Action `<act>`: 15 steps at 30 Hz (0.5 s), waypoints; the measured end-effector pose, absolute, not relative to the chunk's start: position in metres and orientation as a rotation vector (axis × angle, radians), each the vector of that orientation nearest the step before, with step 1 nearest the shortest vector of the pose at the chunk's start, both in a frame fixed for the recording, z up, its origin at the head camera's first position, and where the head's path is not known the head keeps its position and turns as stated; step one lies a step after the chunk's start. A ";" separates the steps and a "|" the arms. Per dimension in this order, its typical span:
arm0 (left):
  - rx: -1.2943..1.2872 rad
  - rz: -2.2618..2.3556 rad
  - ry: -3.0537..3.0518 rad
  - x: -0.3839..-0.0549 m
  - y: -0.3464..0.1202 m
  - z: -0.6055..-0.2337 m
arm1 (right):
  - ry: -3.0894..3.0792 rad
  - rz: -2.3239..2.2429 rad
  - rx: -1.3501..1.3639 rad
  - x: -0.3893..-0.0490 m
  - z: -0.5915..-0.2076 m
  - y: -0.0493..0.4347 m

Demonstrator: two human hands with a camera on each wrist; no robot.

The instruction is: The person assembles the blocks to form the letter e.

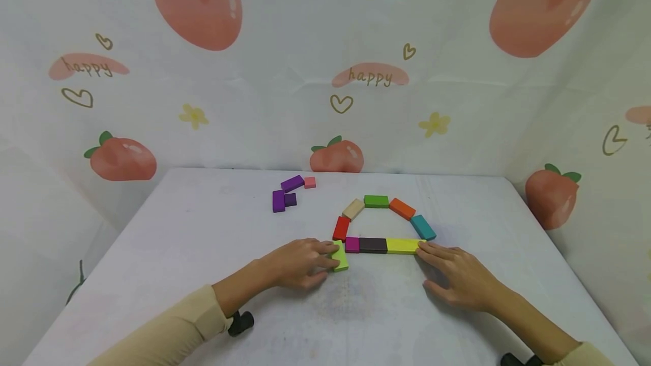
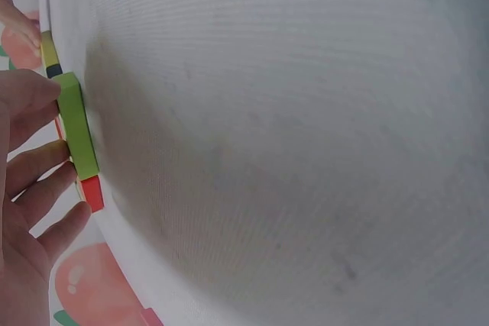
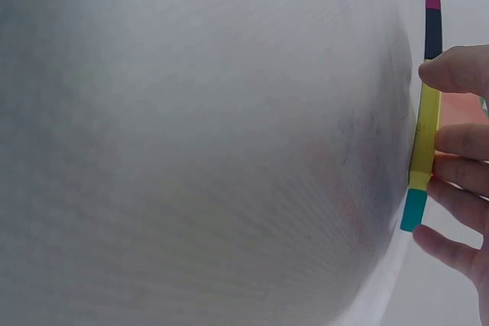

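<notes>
I'm likely placing the lime block (image 1: 342, 261), left hand (image 1: 300, 263) uncurled against it, right hand (image 1: 461, 277) outstretched, touching the yellow block (image 1: 402, 246); a straightening nudge seems needed.

lime block (image 1: 340, 255), flat, slanted — left of long yellow block (image 1: 402, 246), flat, running sideways

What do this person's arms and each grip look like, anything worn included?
The left sleeve and right sleeve are beige. A black, rounded device shows beside the left one, a black piece beside the right. The left grip and right grip are ungloved.
</notes>
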State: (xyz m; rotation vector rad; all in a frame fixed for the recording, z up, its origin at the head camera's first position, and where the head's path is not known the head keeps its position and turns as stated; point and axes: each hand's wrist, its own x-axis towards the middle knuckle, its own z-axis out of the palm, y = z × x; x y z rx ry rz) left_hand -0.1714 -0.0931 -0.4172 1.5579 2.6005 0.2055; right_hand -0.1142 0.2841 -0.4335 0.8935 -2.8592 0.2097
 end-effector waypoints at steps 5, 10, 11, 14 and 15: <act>1.567 0.209 2.592 -0.171 -0.092 -0.418 | -2.859 0.212 0.894 -0.113 -0.433 0.284; 1.572 0.187 2.595 -0.171 -0.091 -0.418 | -2.856 0.210 0.894 -0.114 -0.433 0.284; 1.571 0.186 2.596 -0.172 -0.091 -0.418 | -2.854 0.211 0.896 -0.114 -0.433 0.284; 1.565 0.194 2.592 -0.172 -0.091 -0.417 | -2.851 0.214 0.900 -0.114 -0.433 0.284; 1.562 0.199 2.589 -0.172 -0.091 -0.417 | -2.850 0.215 0.902 -0.114 -0.433 0.284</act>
